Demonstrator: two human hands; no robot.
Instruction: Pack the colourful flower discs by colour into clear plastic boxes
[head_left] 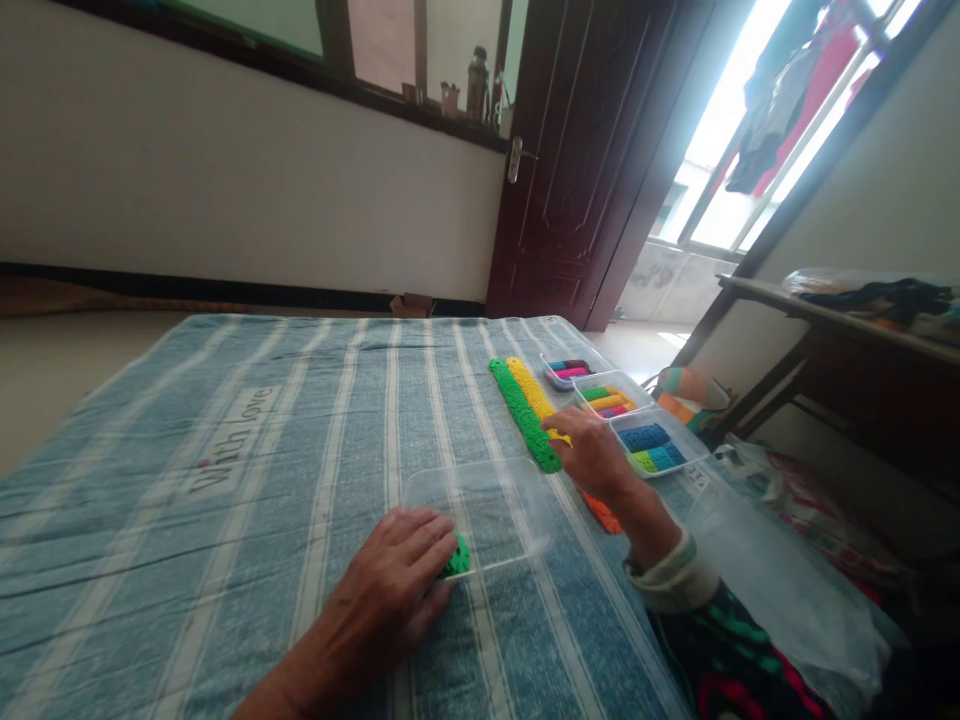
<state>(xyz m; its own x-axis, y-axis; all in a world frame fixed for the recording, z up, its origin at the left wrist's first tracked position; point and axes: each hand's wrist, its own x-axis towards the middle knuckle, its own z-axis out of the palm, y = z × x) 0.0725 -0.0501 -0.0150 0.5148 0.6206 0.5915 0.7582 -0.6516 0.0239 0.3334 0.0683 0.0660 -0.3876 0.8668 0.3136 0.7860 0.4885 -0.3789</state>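
My left hand (412, 560) reaches into the near left corner of a clear plastic container (517, 545). Its fingers are closed over green slotted discs (460, 555), mostly hidden under the hand. My right hand (592, 450) is at the near end of a row of yellow slotted discs (527, 385), fingers pinched on yellow discs there. Beside the yellow row, on its left, runs a row of green slotted discs (521, 410). Orange slotted discs (602, 512) show partly beneath my right wrist.
Clear boxes of colored pieces stand along the right edge: a far box (551, 378), a middle box (641, 398) and a near box (694, 450). A striped cloth (315, 430) covers the surface. Clear plastic sheeting (780, 590) lies at right, below a shelf (840, 315).
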